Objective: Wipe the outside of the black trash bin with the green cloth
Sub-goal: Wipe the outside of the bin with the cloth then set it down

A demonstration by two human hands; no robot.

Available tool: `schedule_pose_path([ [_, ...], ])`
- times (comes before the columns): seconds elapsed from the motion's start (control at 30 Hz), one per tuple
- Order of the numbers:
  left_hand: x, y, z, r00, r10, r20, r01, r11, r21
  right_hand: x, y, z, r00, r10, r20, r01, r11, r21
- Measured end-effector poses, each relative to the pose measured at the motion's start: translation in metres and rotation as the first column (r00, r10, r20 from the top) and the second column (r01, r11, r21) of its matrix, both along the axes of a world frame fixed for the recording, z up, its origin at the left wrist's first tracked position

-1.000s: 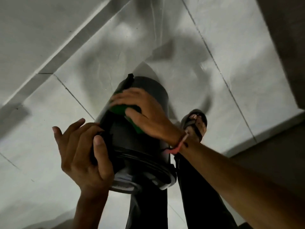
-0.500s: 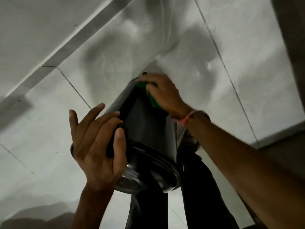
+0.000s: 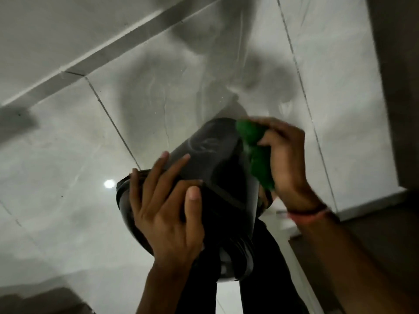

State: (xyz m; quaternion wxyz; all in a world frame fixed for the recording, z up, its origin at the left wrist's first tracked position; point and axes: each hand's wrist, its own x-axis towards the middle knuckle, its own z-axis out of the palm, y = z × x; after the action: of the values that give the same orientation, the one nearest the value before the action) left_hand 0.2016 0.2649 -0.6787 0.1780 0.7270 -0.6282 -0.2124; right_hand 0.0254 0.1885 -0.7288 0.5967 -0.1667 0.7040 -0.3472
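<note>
- While the black trash bin [image 3: 210, 159] is held up off the pale tiled floor [image 3: 68, 155], tipped with its base far and its rim near, the left hand [image 3: 167, 214] grips the near left side.
- On the right, the right hand [image 3: 285, 159] is closed on the green cloth [image 3: 256, 150], pressing it to the bin's right side.
- To wipe well, I think, press flat, go slow, and turn the bin bit by bit.
- There is open floor to the left; a dark wall [image 3: 394, 87] stands close on the right.
</note>
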Motion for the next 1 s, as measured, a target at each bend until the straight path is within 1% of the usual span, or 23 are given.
schedule_pose_path([
  [0.07, -0.007, 0.010, -0.003, 0.998, -0.067, 0.007, 0.067, 0.997, -0.046, -0.005, -0.031, -0.025, 0.988, 0.108, -0.110, -0.108, 0.994, 0.007],
  [0.13, -0.010, 0.018, -0.003, 0.995, -0.097, -0.004, 0.097, 0.993, -0.070, 0.000, -0.043, -0.043, 0.955, 0.270, -0.123, -0.264, 0.963, 0.061],
  [0.17, -0.011, 0.023, -0.002, 0.996, -0.088, -0.003, 0.088, 0.994, -0.062, 0.004, -0.040, -0.047, 0.922, 0.370, -0.112, -0.362, 0.928, 0.084],
  [0.23, -0.008, 0.031, 0.001, 1.000, -0.021, 0.009, 0.021, 1.000, -0.019, 0.019, -0.020, -0.035, 0.801, 0.587, -0.115, -0.583, 0.809, 0.067],
  [0.3, -0.001, 0.038, 0.002, 0.998, 0.067, 0.001, -0.067, 0.998, 0.021, 0.034, 0.011, -0.004, 0.703, 0.698, -0.135, -0.709, 0.703, -0.057],
  [0.33, 0.003, 0.041, 0.002, 0.994, 0.104, -0.017, -0.103, 0.994, 0.037, 0.040, 0.027, 0.013, 0.679, 0.717, -0.158, -0.734, 0.666, -0.134],
  [0.4, 0.011, 0.050, -0.001, 0.987, 0.155, -0.044, -0.150, 0.985, 0.090, 0.048, 0.056, 0.034, 0.690, 0.684, -0.236, -0.723, 0.641, -0.256],
  [0.43, 0.014, 0.055, -0.002, 0.982, 0.180, -0.054, -0.172, 0.978, 0.119, 0.047, 0.067, 0.034, 0.704, 0.655, -0.274, -0.710, 0.649, -0.274],
  [0.47, 0.018, 0.060, -0.004, 0.977, 0.201, -0.068, -0.189, 0.971, 0.146, 0.045, 0.074, 0.029, 0.716, 0.628, -0.305, -0.697, 0.672, -0.252],
  [0.57, 0.030, 0.071, -0.007, 0.981, 0.168, -0.102, -0.149, 0.975, 0.166, 0.031, 0.078, -0.006, 0.711, 0.554, -0.434, -0.646, 0.758, -0.092],
  [0.63, 0.039, 0.072, -0.010, 0.985, 0.127, -0.117, -0.108, 0.982, 0.157, 0.023, 0.056, -0.034, 0.696, 0.543, -0.469, -0.572, 0.815, 0.095],
  [0.7, 0.044, 0.069, -0.011, 0.984, 0.131, -0.122, -0.111, 0.982, 0.155, 0.025, 0.030, -0.049, 0.686, 0.582, -0.437, -0.529, 0.811, 0.249],
  [0.73, 0.045, 0.068, -0.011, 0.983, 0.139, -0.123, -0.120, 0.981, 0.155, 0.032, 0.019, -0.048, 0.683, 0.604, -0.411, -0.547, 0.796, 0.259],
  [0.77, 0.045, 0.067, -0.012, 0.982, 0.139, -0.127, -0.119, 0.980, 0.157, 0.043, 0.015, -0.039, 0.677, 0.632, -0.377, -0.597, 0.772, 0.220],
  [0.83, 0.048, 0.068, -0.012, 0.987, 0.101, -0.123, -0.082, 0.986, 0.146, 0.070, 0.034, -0.004, 0.632, 0.710, -0.311, -0.735, 0.676, 0.051],
  [0.9, 0.052, 0.075, -0.012, 0.992, 0.050, -0.112, -0.036, 0.992, 0.120, 0.088, 0.072, 0.038, 0.561, 0.753, -0.344, -0.821, 0.559, -0.115],
  [0.93, 0.053, 0.079, -0.011, 0.993, 0.024, -0.113, -0.012, 0.994, 0.108, 0.087, 0.093, 0.050, 0.556, 0.743, -0.372, -0.828, 0.532, -0.176],
  [0.97, 0.052, 0.085, -0.011, 0.993, -0.001, -0.116, 0.012, 0.995, 0.095, 0.081, 0.110, 0.049, 0.571, 0.712, -0.409, -0.819, 0.532, -0.218],
  [1.0, 0.050, 0.089, -0.011, 0.993, -0.024, -0.119, 0.034, 0.996, 0.084, 0.069, 0.119, 0.042, 0.597, 0.676, -0.432, -0.796, 0.563, -0.220],
])
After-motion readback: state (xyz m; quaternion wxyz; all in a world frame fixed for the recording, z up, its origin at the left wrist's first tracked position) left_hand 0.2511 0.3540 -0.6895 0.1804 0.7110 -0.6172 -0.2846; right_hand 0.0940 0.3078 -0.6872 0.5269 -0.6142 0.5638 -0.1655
